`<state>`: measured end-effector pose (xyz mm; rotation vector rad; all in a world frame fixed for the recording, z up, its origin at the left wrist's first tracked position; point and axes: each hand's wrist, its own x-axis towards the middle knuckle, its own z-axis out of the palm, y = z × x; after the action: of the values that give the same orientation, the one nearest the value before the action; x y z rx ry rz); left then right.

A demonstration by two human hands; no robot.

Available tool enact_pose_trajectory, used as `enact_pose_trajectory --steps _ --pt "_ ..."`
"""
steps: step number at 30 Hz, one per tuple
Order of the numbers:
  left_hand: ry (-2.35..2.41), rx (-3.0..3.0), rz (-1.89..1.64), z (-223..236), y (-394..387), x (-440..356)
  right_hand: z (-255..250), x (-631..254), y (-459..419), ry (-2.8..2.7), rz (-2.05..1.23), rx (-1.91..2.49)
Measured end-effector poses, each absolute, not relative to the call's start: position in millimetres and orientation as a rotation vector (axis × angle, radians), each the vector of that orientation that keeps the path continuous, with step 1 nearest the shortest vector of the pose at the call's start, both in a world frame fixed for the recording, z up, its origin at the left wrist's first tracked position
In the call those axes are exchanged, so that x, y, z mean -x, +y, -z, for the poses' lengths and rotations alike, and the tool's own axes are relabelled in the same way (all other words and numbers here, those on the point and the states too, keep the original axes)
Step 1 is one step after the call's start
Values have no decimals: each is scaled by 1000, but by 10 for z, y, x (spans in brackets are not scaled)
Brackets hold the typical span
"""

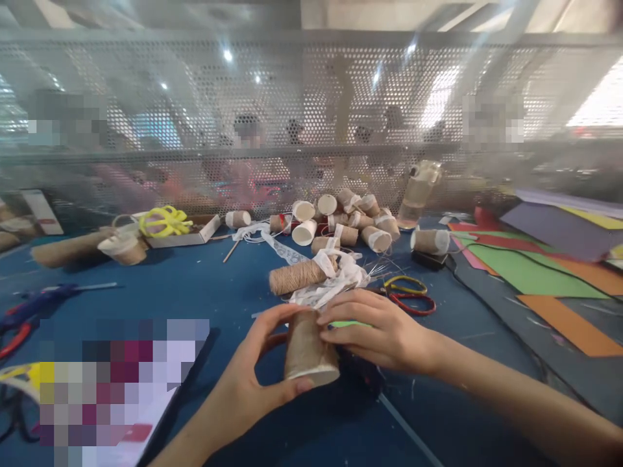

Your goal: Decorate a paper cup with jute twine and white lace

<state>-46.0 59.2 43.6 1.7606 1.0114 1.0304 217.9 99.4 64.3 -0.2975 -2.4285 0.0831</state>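
A brown-covered paper cup (311, 347) is held tilted above the blue table, its whitish round end facing down and toward me. My left hand (263, 363) wraps round its left side, thumb at the near rim and fingers behind the far end. Bent fingers of my right hand (374, 331) press on the cup's upper right side; whether they pinch something small there I cannot tell. Under my right hand lies a dark tool, partly hidden, with a clear glue stick (406, 428) beside it. Just beyond are a twine roll (299, 275), white lace (345, 269) and scissors (411, 295).
Several brown-wrapped cups (348, 233) are heaped along the perforated metal screen (195, 104). Coloured paper sheets (525, 266) and a black cable (479, 311) lie right. A bottle (421, 191) stands behind. At left are a blue glue gun (36, 308) and a yellow ribbed ornament (165, 222).
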Motion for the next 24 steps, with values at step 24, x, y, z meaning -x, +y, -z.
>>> enact_pose_trajectory --steps 24 --pt "1080 -1791 -953 -436 634 493 -489 -2086 682 -2143 -267 483"
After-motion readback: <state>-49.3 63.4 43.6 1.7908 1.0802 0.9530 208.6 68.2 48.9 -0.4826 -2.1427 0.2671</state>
